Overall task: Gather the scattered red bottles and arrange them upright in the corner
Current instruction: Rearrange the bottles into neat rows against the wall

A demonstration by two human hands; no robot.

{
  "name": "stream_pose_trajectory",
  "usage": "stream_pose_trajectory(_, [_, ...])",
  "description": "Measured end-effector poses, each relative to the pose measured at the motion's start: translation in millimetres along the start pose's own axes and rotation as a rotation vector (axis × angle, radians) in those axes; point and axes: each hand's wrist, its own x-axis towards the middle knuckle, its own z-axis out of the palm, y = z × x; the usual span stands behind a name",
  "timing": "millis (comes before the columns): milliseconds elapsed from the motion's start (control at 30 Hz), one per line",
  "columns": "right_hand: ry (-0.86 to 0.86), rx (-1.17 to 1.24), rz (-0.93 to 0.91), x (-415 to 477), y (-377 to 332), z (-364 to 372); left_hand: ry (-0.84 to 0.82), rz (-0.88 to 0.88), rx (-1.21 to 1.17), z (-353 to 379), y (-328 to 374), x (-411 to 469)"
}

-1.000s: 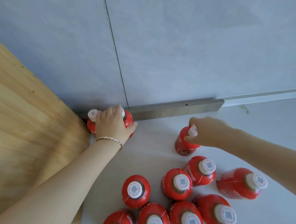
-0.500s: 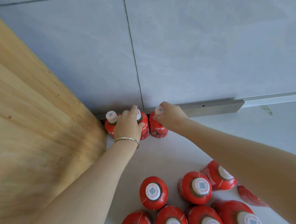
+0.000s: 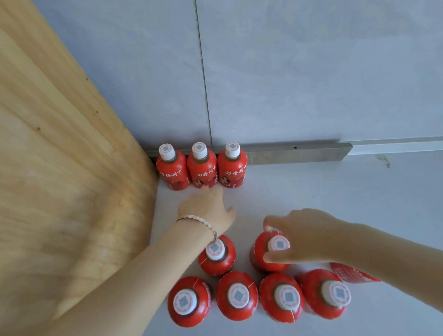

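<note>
Three red bottles stand upright in a row in the corner: corner bottle (image 3: 172,168) beside the wooden panel (image 3: 43,154), middle bottle (image 3: 202,168) and third bottle (image 3: 233,167), against the grey wall (image 3: 313,69) and metal strip (image 3: 292,153). Left hand (image 3: 207,208), wearing a bracelet (image 3: 198,220), hovers before the row, its grip spread and holding nothing. Right hand (image 3: 298,237) pinches the neck of an upright bottle (image 3: 263,256). Beside it stands another bottle (image 3: 217,257); a near row of four bottles (image 3: 258,297) stands on the white desk (image 3: 375,209). One bottle (image 3: 351,274) lies partly hidden under the right forearm.
</note>
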Motion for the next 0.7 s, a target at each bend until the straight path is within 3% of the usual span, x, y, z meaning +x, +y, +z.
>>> stream_pose_trajectory(67, [0.02,-0.077,-0.006,0,-6,9,-0.092,-0.028,0.075,6,-3,-25])
stream_pose_trajectory(233, [-0.002,0.034,0.089,16,-6,11,-0.057,0.022,0.088,20,-13,-55])
stream_pose_trajectory(400, [0.188,0.356,0.251,42,11,-4,0.125,-0.069,-0.178,15,-28,-36])
stream_pose_trajectory(533, [0.381,0.413,0.319,79,20,-26,0.277,-0.149,-0.293,9,-44,-10])
stream_pose_trajectory(700, [0.487,0.509,0.371,122,30,-38,0.371,-0.309,-0.452,8,-61,18])
